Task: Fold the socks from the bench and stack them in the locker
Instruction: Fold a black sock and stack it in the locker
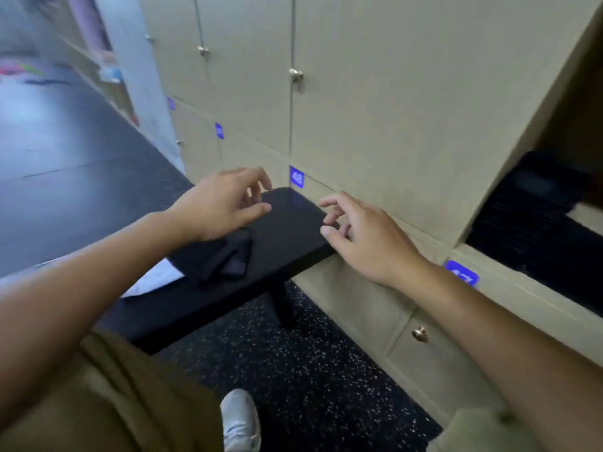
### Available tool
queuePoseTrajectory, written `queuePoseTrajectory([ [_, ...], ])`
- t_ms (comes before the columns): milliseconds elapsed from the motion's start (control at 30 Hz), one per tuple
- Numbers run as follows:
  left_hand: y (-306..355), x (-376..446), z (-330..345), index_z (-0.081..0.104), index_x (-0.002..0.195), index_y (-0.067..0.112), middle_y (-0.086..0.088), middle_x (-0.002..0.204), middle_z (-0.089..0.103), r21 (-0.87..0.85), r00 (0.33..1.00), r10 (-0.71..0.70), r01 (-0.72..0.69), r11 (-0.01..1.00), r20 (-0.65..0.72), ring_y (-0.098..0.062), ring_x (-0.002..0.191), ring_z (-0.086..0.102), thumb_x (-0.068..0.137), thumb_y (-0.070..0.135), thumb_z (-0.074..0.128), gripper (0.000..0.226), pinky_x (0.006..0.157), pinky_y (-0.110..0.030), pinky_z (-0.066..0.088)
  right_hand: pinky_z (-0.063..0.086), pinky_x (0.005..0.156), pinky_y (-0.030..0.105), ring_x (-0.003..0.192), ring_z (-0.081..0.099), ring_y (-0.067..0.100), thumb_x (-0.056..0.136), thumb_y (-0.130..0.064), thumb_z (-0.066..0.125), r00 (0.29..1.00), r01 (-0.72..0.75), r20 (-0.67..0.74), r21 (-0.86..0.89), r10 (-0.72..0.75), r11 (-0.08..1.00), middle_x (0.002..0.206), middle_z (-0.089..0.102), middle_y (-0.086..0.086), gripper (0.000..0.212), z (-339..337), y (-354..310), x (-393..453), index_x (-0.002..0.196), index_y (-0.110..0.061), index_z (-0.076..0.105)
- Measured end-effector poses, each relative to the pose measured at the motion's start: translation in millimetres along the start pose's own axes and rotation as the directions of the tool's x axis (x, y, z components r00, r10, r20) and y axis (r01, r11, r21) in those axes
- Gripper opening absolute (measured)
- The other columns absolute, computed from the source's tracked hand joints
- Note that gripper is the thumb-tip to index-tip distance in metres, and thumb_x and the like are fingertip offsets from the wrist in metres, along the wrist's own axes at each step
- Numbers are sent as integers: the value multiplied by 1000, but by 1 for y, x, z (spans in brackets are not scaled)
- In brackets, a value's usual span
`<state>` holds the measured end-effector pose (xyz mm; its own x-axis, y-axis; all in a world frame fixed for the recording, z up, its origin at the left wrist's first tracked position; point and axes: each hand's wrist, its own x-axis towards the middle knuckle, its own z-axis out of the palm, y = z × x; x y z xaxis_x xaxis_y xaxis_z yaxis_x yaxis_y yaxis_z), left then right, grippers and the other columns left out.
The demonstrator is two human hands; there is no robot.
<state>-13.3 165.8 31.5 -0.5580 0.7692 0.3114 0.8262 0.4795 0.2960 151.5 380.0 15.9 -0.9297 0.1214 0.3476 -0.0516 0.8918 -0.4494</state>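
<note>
While dark folded socks (215, 259) lie on the long black bench (287, 230) beside a row of beige wooden lockers, a person reaches both bare hands out over the bench's far end. A dark stack (535, 203), too blurred to identify, already sits in the open locker compartment (587, 220) at right, suggesting the job is partly done, with the bench pile left to move. The left hand (222, 203) hovers above the socks, fingers loosely spread, holding nothing. The right hand (362, 233) is likewise relaxed and empty, fingertips near the bench edge.
</note>
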Motion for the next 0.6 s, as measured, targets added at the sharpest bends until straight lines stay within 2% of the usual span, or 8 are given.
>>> queuePoseTrajectory([
  [100, -37, -20, -16, 57, 116, 27, 10, 100, 64, 37, 986, -165, 166, 986, -14, -12, 88, 63, 96, 39, 66, 25, 87, -40, 52, 53, 83, 38, 82, 62, 7, 97, -38, 58, 997, 22, 79, 15, -24, 1000, 107, 60, -17, 32, 28, -16, 22, 129, -37, 52],
  [200, -71, -38, -15, 59, 122, 25, 8, 106, 61, 75, 960, -276, 272, 959, 45, -15, 92, 62, 93, 44, 69, 36, 92, -41, 53, 55, 85, 41, 86, 62, 10, 98, -41, 57, 987, 41, 154, -4, -40, 999, 111, 58, -18, 33, 56, -27, 35, 130, -38, 50],
  [300, -98, -49, -2, 58, 132, 26, 6, 120, 58, 62, 931, -326, 320, 945, 165, -17, 109, 60, 91, 48, 71, 48, 101, -39, 50, 54, 87, 42, 93, 61, 12, 98, -43, 57, 974, 58, 220, -29, -50, 998, 115, 57, -19, 34, 76, -29, 41, 130, -40, 48],
  [400, -113, -48, 5, 53, 141, 30, 3, 138, 52, -72, 893, -354, 387, 919, 277, -19, 127, 54, 86, 57, 72, 64, 109, -39, 43, 53, 88, 42, 98, 62, 13, 99, -45, 56, 965, 42, 259, -40, -30, 998, 119, 56, -20, 34, 88, -26, 44, 131, -40, 48],
  [500, -125, -39, 7, 45, 146, 40, 7, 146, 43, -35, 861, -360, 398, 917, 359, -19, 136, 44, 68, 77, 72, 91, 116, -45, 38, 53, 87, 41, 98, 61, 12, 98, -47, 55, 960, 34, 280, -46, -20, 998, 118, 56, -20, 35, 96, -20, 46, 131, -40, 48],
  [533, -129, -35, 8, 44, 147, 39, 6, 146, 43, -14, 851, -370, 404, 915, 372, -18, 135, 44, 67, 73, 77, 93, 115, -44, 39, 53, 87, 41, 98, 61, 11, 98, -47, 55, 958, 29, 287, -49, -13, 998, 118, 56, -20, 34, 98, -17, 46, 131, -40, 48],
  [600, -135, -29, 11, 46, 147, 33, 5, 140, 46, 12, 849, -382, 406, 914, 365, -18, 122, 50, 72, 52, 88, 88, 105, -36, 44, 53, 87, 40, 98, 60, 11, 97, -48, 56, 953, 22, 302, -61, -2, 998, 117, 56, -21, 34, 100, -11, 45, 130, -41, 47],
])
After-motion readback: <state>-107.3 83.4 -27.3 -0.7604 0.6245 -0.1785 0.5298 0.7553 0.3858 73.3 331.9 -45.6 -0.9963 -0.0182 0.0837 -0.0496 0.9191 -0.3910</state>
